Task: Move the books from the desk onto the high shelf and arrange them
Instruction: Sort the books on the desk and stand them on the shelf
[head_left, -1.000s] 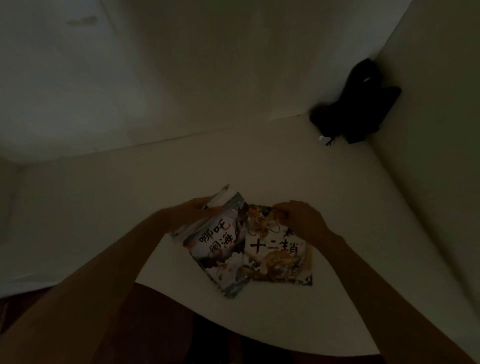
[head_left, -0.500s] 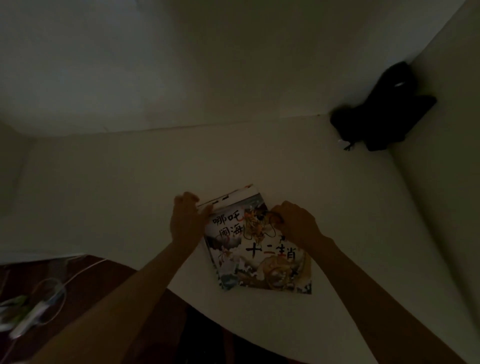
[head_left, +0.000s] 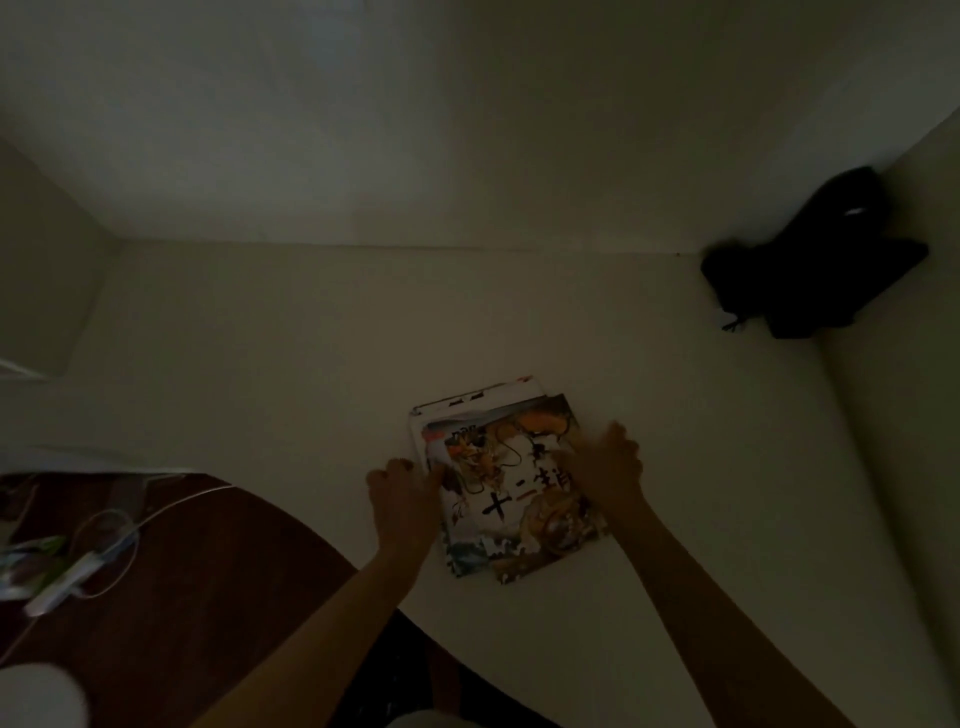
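Books (head_left: 511, 483), a small stack with colourful illustrated covers, are pressed flat on the pale shelf (head_left: 260, 364) by the left hand (head_left: 402, 501), fingers curled at the stack's left edge, and the right hand (head_left: 605, 467), fingers spread.

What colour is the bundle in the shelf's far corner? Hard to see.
Black bundle, plain, with a small pale mark; the head view, the only one, shows it.

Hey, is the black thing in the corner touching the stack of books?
No, the black object sits in the far right corner, well apart from the stack of books.
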